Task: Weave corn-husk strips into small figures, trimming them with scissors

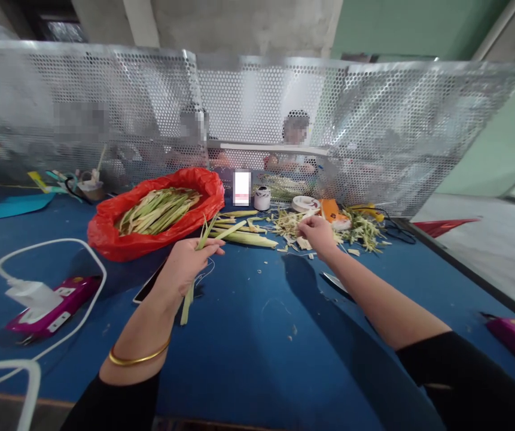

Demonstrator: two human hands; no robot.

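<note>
**Loose Stalks Lay Crosswise Between the Hands, Nearer the Left**

From my remote station, I logged the left hand as pinching a few green strips. Their long axis ran roughly fore and aft: tips projected past the thumb, tails hung below the palm. One paler strip angled off toward the right-hand side.

I logged the right hand well apart from the left and slightly farther out. Its fingertips were drawn together at the edge of the scrap pile; I could not tell whether they gripped a scrap.

Reference relation: the loose stalks lay just beyond the left fingertips, in the gap between the hands. Their long axis ran left to right, crosswise to the held strips. I judged the left hand nearer; the far end of the widest stalk pointed toward the right hand.

Outward of the left hand, to its left and beyond, I noted the red bag containing a leaf bundle. A dark phone-like slab lay by the left wrist. Beyond the right hand I noted a tape roll; a blade lay by the right forearm.
</note>
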